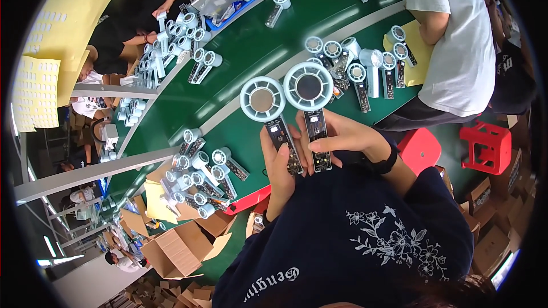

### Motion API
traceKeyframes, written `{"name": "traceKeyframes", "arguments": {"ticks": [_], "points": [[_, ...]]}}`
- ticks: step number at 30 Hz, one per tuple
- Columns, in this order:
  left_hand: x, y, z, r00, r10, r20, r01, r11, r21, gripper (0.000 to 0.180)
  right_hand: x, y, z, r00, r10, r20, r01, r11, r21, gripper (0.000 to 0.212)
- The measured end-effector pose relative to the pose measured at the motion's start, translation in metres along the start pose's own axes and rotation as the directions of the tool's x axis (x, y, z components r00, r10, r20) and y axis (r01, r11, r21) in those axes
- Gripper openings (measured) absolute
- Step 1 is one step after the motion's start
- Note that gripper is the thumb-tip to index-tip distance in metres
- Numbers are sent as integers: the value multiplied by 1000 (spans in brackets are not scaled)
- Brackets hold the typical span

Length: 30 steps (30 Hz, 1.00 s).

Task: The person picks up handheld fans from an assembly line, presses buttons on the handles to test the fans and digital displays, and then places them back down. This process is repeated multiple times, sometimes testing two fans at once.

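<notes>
My left hand (278, 166) is closed around the handle of a light-blue handheld fan (262, 98), its thumb on the bare circuit board. Beside it, my right hand (348, 137) grips a second light-blue handheld fan (309, 86), thumb across the board in its handle. Both fans stand side by side with their round heads away from me, the heads nearly touching. The left one has a tan centre disc, the right one a dark disc. The backs of both handles are hidden.
More fans lie in a heap (200, 177) to the left and another group (371, 63) at the right on the green table (245, 142). An open cardboard box (177, 248) stands at the lower left. A person in a white shirt (456, 40) is close on the right, by red stools (485, 147).
</notes>
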<state>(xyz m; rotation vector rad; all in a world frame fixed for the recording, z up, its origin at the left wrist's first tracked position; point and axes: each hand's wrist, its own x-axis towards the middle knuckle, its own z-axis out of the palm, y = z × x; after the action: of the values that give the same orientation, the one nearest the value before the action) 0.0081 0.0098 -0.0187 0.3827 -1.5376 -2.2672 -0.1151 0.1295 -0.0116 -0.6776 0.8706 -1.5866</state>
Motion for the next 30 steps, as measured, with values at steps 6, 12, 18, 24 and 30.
{"name": "traceKeyframes", "arguments": {"ticks": [6, 12, 18, 24, 30], "points": [[3, 1, 3, 1000, 8, -7, -8, 999, -32, 46, 1, 1, 1, 999, -41, -30, 42, 999, 22, 35], [4, 4, -1, 997, -74, -18, 73, 996, -46, 37, 1, 5, -3, 999, 11, 33, -12, 998, 55, 38], [6, 2, -2, 998, -61, -17, 61, 998, -15, 44, 3, 6, -4, 1000, 2, -31, -1, 999, 41, 34], [6, 2, 3, 996, -73, -45, 73, 997, -19, 42, 4, 9, -8, 999, 5, -34, -5, 1000, -5, 32], [6, 0, 4, 999, -39, -7, 39, 999, -8, 39, 2, 5, -6, 997, -1, -79, -4, 998, -65, 28]]}}
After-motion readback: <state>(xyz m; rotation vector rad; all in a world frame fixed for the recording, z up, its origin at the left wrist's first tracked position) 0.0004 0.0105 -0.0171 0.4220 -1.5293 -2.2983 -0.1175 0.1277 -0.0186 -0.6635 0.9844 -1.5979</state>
